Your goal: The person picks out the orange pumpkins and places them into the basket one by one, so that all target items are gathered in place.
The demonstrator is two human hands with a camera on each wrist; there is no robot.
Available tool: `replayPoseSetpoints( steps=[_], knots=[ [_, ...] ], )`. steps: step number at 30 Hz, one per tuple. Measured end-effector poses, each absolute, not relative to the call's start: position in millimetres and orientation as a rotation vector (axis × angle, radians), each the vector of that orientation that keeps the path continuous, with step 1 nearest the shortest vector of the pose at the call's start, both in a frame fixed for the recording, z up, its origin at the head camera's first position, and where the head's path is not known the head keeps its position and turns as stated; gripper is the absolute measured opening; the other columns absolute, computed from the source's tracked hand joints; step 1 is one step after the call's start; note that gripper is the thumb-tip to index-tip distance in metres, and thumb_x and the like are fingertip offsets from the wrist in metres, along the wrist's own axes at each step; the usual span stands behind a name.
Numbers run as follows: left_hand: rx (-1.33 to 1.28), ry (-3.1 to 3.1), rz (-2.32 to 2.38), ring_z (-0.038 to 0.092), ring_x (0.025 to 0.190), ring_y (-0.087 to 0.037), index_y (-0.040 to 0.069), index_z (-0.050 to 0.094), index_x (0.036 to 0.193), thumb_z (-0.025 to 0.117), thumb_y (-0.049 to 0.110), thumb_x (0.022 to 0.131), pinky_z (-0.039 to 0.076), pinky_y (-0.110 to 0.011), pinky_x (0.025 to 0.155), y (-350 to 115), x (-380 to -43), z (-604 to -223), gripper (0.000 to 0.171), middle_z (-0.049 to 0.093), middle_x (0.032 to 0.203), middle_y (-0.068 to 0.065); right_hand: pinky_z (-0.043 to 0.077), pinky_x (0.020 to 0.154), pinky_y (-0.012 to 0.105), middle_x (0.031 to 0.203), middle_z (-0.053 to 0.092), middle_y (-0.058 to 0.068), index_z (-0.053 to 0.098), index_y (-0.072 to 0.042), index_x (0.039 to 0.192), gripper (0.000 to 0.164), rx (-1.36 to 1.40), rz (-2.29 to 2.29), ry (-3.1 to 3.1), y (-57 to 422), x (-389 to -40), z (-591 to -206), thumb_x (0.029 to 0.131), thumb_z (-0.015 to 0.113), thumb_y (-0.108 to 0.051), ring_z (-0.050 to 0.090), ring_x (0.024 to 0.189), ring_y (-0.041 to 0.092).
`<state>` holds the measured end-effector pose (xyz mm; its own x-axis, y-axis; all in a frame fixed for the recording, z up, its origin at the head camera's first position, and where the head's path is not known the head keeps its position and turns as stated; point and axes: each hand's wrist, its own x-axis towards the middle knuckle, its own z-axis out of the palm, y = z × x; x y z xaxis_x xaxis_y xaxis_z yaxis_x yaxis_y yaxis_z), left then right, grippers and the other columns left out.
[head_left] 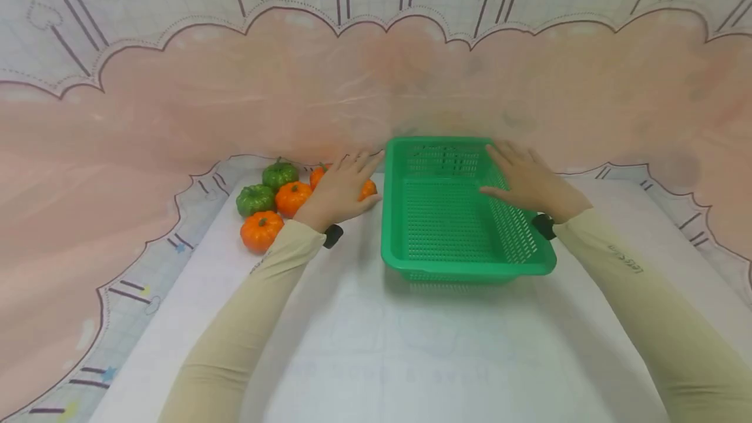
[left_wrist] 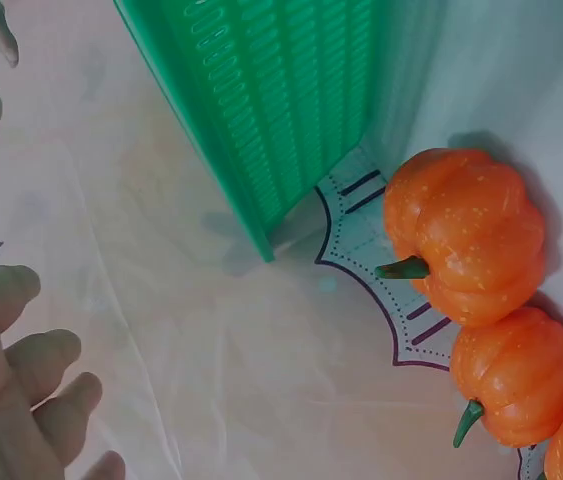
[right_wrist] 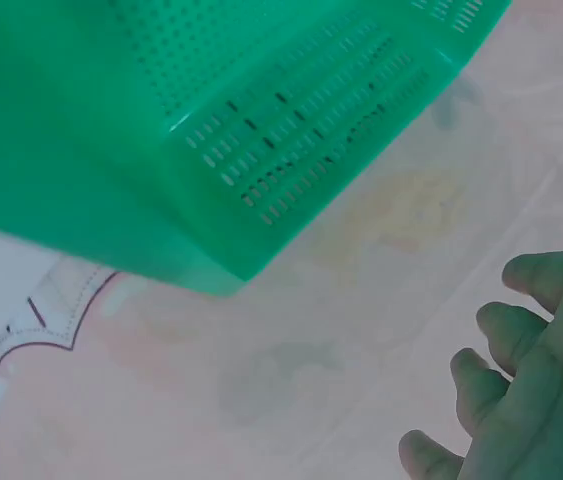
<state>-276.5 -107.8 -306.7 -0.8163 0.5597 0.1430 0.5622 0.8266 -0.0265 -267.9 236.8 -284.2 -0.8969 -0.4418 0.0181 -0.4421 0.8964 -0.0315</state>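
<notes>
A green plastic basket (head_left: 470,267) with slotted walls stands on the white table. My left hand (head_left: 342,189) is spread palm down just left of its rim, above some small orange pumpkins. Those fingers look apart from the basket in the left wrist view, where the hand (left_wrist: 16,385) holds nothing. Over the basket's right side, my right hand (head_left: 529,181) reaches with fingers spread; the right wrist view shows that hand (right_wrist: 531,370) clear of the rim. An orange pumpkin (left_wrist: 466,235) sits beside the basket's wall, partly hidden by my left hand in the head view.
Left of my left hand lie an orange pumpkin (head_left: 262,232), another orange one (head_left: 292,198), and two green pumpkins, the nearer green pumpkin (head_left: 255,201) and the farther green pumpkin (head_left: 280,175). A pink patterned cloth (head_left: 235,109) hangs behind the table.
</notes>
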Motion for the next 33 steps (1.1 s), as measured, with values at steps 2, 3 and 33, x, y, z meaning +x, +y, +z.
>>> replayPoseSetpoints(
  steps=[2, 3, 33],
  knots=[
    [-0.906, -2.858, -0.019, 0.012, 0.147, -0.030, 0.014, 0.006, 0.153, 0.048, 0.045, 0.095, 0.007, -0.046, 0.122, -107.2, -276.7, -305.7, 0.077, 0.011, 0.159, -0.012, 0.002, 0.115, 0.063, 0.157, 0.004, 0.022, 0.006, -0.002, 0.151, 0.085, 0.713, 0.061, -3.056, 241.1, -267.3, -283.4, 0.093, 0.049, -0.049, 0.003, 0.144, 0.042],
    [-0.918, -2.852, -0.013, 0.011, 0.147, -0.030, 0.014, 0.006, 0.152, 0.047, 0.046, 0.094, 0.007, -0.046, 0.122, -107.3, -276.8, -305.3, 0.078, 0.010, 0.159, -0.012, 0.003, 0.115, 0.063, 0.157, 0.004, 0.022, 0.007, -0.002, 0.151, 0.085, 0.717, 0.066, -3.054, 243.1, -266.8, -283.1, 0.094, 0.049, -0.048, 0.003, 0.144, 0.043],
    [-0.608, -2.752, -1.183, 0.032, 0.139, -0.031, 0.022, 0.019, 0.151, 0.063, 0.024, 0.089, 0.028, -0.053, 0.114, -165.7, -295.8, -337.1, 0.076, 0.031, 0.154, -0.007, 0.050, 0.095, 0.023, 0.141, 0.046, 0.019, 0.023, -0.022, 0.150, 0.062, 0.570, 1.084, -2.954, 305.0, -247.4, -283.2, 0.096, 0.053, -0.022, 0.053, 0.109, -0.010]
  ],
)
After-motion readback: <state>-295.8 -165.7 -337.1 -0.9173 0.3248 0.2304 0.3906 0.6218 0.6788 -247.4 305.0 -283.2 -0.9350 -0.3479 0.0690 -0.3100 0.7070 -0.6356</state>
